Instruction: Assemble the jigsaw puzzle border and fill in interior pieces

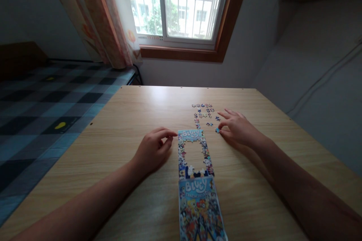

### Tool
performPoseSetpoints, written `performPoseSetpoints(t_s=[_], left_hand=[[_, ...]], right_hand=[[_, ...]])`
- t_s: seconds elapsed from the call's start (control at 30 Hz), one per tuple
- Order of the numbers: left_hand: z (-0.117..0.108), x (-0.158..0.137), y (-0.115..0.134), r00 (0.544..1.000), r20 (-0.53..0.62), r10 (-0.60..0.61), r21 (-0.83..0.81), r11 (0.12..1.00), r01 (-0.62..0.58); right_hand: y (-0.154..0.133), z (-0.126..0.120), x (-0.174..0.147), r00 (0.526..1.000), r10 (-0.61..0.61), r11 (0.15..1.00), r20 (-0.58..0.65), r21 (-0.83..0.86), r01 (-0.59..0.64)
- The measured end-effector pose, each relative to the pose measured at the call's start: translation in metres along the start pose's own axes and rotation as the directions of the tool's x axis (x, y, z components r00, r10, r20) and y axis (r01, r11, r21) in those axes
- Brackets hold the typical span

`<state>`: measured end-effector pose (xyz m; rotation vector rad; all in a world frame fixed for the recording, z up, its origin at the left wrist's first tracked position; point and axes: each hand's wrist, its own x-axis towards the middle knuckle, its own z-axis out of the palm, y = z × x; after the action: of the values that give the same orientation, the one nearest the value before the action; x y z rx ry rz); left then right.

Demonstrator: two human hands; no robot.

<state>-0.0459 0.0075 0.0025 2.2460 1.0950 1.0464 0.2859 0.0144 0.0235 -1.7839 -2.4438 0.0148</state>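
Note:
A partly built jigsaw puzzle [181, 158] lies on the table, its frame of joined pieces around a bare middle, with the word "BLUEY" along the top. Beside its upper left corner rests my left hand [154, 148], the index finger stretched to the edge and the other fingers loosely curled, holding nothing visible. To the right of the puzzle, my right hand [236, 128] has thumb and index finger on a small blue puzzle piece [217, 130] at the tabletop; its other fingers are spread. Several loose puzzle pieces [205, 115] lie beyond the puzzle.
A puzzle box lid or picture [199, 211] with the same "BLUEY" artwork lies at the near side, against the puzzle's lower edge. The wooden table [141, 109] reaches toward a barred window [189, 7]. A bed with a checked cover [65, 94] stands at left.

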Motion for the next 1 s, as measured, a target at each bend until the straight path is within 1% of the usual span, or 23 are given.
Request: performPoseSetpoints(t_s=[0.1, 0.2, 0.27, 0.33, 0.4, 0.43, 0.5, 0.57, 0.63, 0.73, 0.83, 0.9, 1.0], left_hand=[[0.0, -0.001, 0.0, 1.0, 0.0, -0.005, -0.001, 1.0, 0.005], [0.001, -0.001, -0.001, 1.0, 0.0, -0.001, 0.002, 1.0, 0.001], [0.001, -0.001, -0.001, 1.0, -0.007, 0.012, 0.01, 1.0, -0.012], [0.002, -0.001, 0.001, 0.999, -0.009, 0.038, 0.027, 0.999, -0.038], [0.002, -0.001, 0.005, 0.996, -0.002, 0.092, 0.057, 0.994, -0.092], [0.002, -0.002, 0.007, 0.992, 0.003, 0.128, 0.074, 0.989, -0.128], [0.003, -0.003, 0.013, 0.979, 0.013, 0.204, 0.109, 0.973, -0.204], [0.004, -0.006, 0.019, 0.965, 0.011, 0.26, 0.136, 0.956, -0.259], [0.006, -0.008, 0.025, 0.953, -0.015, 0.302, 0.158, 0.942, -0.296], [0.007, -0.012, 0.032, 0.928, -0.058, 0.369, 0.187, 0.917, -0.353], [0.007, -0.013, 0.037, 0.9, -0.042, 0.433, 0.19, 0.888, -0.418], [0.006, -0.014, 0.039, 0.888, -0.031, 0.458, 0.184, 0.876, -0.446], [0.005, -0.013, 0.04, 0.877, -0.02, 0.48, 0.171, 0.866, -0.47]], right_hand=[[0.003, 0.002, 0.001, 1.0, 0.018, 0.998, 0.01, 0.059, -0.018], [0.009, 0.002, 0.004, 0.998, 0.033, 0.977, 0.045, 0.21, -0.042], [0.012, -0.002, 0.004, 0.996, 0.026, 0.936, 0.084, 0.347, -0.053], [0.012, -0.008, 0.004, 0.993, 0.008, 0.877, 0.114, 0.477, -0.061], [0.006, -0.015, 0.002, 0.986, -0.003, 0.795, 0.167, 0.598, -0.099], [0.001, -0.018, 0.001, 0.977, -0.016, 0.737, 0.211, 0.662, -0.131], [-0.012, -0.021, -0.001, 0.948, -0.068, 0.585, 0.31, 0.782, -0.214], [-0.029, -0.021, -0.004, 0.918, -0.144, 0.436, 0.369, 0.856, -0.276], [-0.044, -0.018, -0.006, 0.89, -0.191, 0.34, 0.415, 0.878, -0.337], [-0.063, -0.012, -0.008, 0.849, -0.227, 0.227, 0.477, 0.874, -0.43], [-0.074, -0.009, -0.01, 0.826, -0.251, 0.132, 0.506, 0.863, -0.488], [-0.079, -0.007, -0.012, 0.809, -0.269, 0.107, 0.522, 0.851, -0.514], [-0.084, -0.005, -0.013, 0.78, -0.293, 0.123, 0.552, 0.831, -0.542]])
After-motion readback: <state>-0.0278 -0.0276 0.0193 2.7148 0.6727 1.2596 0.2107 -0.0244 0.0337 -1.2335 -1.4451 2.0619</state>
